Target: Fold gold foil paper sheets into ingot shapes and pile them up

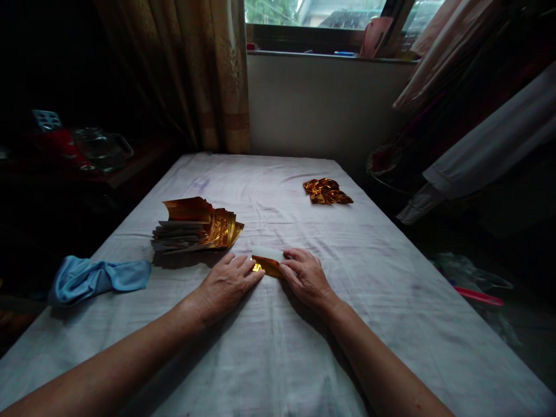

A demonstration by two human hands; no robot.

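A small sheet of gold foil paper (268, 266) lies on the white cloth in front of me, its near edge turned up over a pale back. My left hand (229, 284) holds it down at the left end, thumb and fingers closed on the edge. At the right end, my right hand (307, 279) grips it with bent fingers and thumb. A loose stack of gold foil papers (195, 227) fans out beyond my left hand. Farther off to the right is a small heap of folded gold foil pieces (328, 191).
A blue cloth (102, 281) lies crumpled at the left edge of the sheet-covered table (260, 179). On a dark side surface at left stands a glass jug (98, 149). Clothes (486, 139) hang on the right, and a curtain (217, 87) hangs beside the window.
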